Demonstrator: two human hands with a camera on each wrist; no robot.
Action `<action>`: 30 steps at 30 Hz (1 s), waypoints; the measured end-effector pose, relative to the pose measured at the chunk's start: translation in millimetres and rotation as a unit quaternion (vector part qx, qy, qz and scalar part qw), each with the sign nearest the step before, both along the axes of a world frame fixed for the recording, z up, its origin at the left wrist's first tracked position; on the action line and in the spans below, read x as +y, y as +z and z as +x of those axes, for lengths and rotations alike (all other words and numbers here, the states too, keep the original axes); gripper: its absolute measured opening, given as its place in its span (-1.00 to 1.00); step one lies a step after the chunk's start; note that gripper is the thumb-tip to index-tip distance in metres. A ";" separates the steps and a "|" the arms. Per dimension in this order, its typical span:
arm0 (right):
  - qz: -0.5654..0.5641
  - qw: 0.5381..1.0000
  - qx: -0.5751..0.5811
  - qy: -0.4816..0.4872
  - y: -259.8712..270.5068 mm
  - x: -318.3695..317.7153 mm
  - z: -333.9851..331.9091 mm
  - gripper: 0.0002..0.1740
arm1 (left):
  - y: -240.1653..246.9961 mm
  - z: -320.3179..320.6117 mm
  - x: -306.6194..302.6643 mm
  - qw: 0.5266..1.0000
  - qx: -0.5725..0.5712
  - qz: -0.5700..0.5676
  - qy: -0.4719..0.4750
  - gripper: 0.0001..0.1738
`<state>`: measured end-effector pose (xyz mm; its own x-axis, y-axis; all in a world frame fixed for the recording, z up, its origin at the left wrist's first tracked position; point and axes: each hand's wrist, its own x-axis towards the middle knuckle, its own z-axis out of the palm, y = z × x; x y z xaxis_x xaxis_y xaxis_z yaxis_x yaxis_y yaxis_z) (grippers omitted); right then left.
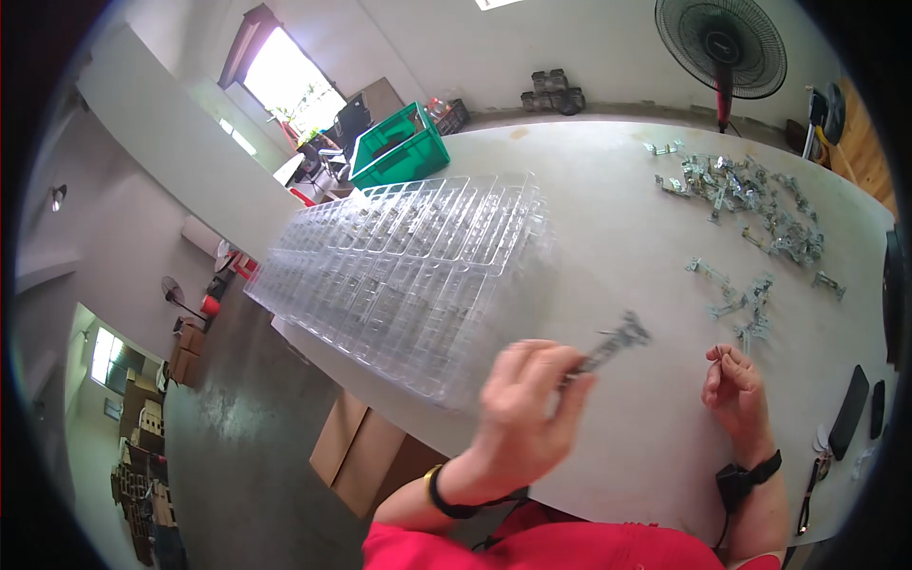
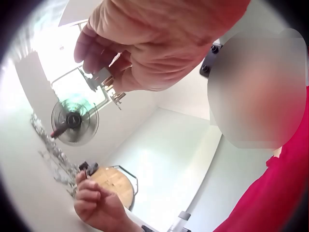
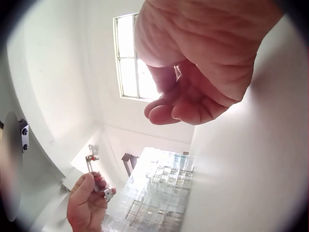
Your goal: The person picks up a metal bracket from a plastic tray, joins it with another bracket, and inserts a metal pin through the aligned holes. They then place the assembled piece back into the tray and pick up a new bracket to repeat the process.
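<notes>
Pinched between the thumb and fingers of my left hand [image 1: 532,408] is a slim silver metal bracket [image 1: 617,344], blurred in the head view. It sticks out past the fingertips, over the white table right of the clear plastic trays [image 1: 408,285]. The right wrist view shows the bracket [image 3: 91,164] projecting from both sides of the left hand [image 3: 87,203]. My right hand [image 1: 739,394] is low over the table's near right part, fingers loosely curled and thumb near the index finger. No part shows in it in the right wrist view [image 3: 193,92].
Loose metal brackets lie in a large pile [image 1: 741,195] and a smaller group [image 1: 750,304] on the table [image 1: 608,247]. A green crate [image 1: 399,152] stands behind the trays. A black phone-like slab [image 1: 848,413] and glasses [image 1: 809,494] lie at the right. A cardboard box [image 1: 366,451] stands below the table edge.
</notes>
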<state>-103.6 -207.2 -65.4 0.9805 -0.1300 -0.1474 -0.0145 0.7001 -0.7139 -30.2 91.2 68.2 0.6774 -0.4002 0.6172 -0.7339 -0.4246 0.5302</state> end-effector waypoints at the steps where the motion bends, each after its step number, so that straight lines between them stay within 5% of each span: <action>1: -0.010 1.000 0.007 0.008 1.4 1.5 -0.2 -0.81 | 9.5 1.4 14.3 0.999 -0.012 0.013 0.035 -0.82; 10: -0.025 0.999 0.023 0.033 -3.9 1.0 -2.0 -0.83 | 49.7 61.0 126.2 0.951 -0.028 0.065 0.301 -0.86; 30: -0.027 0.999 0.016 0.037 -4.1 3.3 -1.1 -0.81 | 30.3 112.5 143.8 0.931 0.048 0.184 0.311 -0.80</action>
